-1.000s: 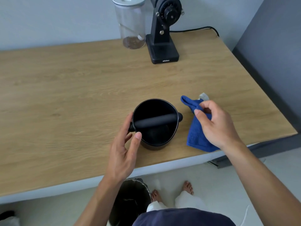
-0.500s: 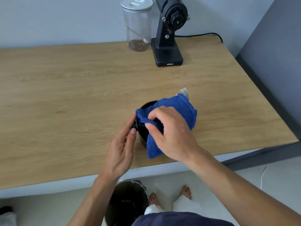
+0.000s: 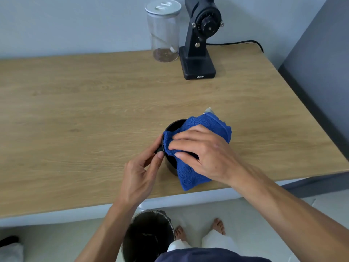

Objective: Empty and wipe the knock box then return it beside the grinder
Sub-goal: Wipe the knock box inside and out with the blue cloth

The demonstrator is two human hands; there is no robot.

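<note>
Blue cloth pressed under my right hand into the knock box near the table's front edge; my left hand pinches its side steady. Best wiped with firm circular strokes.

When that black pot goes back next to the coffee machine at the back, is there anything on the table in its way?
Nothing visible. The bare table lies open between the knock box and the grinder; only the jar stands at the grinder's other side.
</note>
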